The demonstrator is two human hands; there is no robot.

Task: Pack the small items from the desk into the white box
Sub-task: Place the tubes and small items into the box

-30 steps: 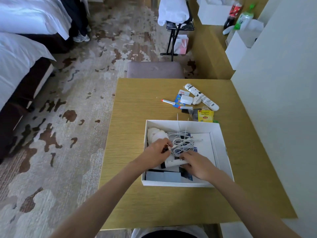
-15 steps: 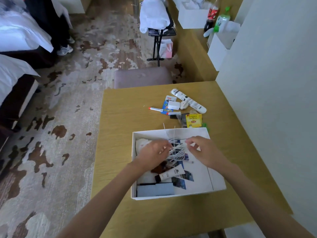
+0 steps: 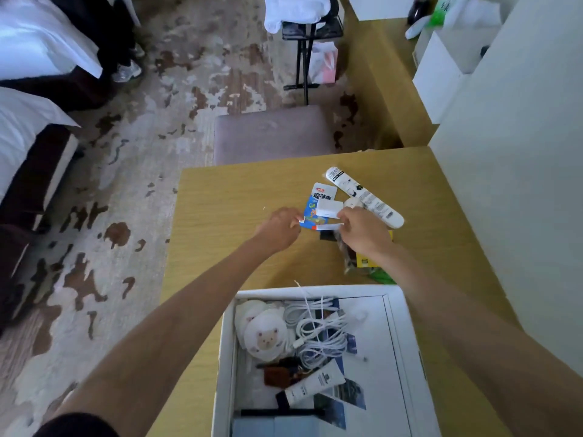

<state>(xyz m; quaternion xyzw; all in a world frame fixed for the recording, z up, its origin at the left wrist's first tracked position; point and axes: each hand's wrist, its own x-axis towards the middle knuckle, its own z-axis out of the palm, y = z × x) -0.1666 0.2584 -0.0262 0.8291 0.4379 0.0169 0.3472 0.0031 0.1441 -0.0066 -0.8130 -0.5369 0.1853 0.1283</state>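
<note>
On the wooden desk (image 3: 227, 216) lies a white pen (image 3: 328, 227) with a red and blue band. My left hand (image 3: 279, 227) pinches its left end and my right hand (image 3: 362, 231) pinches its right end. Behind the pen sit a blue snack packet (image 3: 318, 197), a small white block (image 3: 329, 209) and a long white remote-like stick (image 3: 362, 197). A yellow sachet (image 3: 366, 262) and a dark clear packet (image 3: 347, 260) are partly hidden under my right forearm. The white box (image 3: 407, 342) stands near me, holding white cables (image 3: 318, 332), a bear-print pouch (image 3: 265, 337) and a white tube (image 3: 315, 384).
A wall (image 3: 520, 184) runs along the desk's right side. A mauve stool (image 3: 271, 134) stands at the desk's far edge. Beds (image 3: 25, 121) lie to the left across patterned carpet. A folding rack (image 3: 306, 33) and more white boxes (image 3: 441, 77) are farther back.
Both hands left the white box, where they had been arranging the cables, and reached forward to the pile of items. They now close on the pen's ends.
</note>
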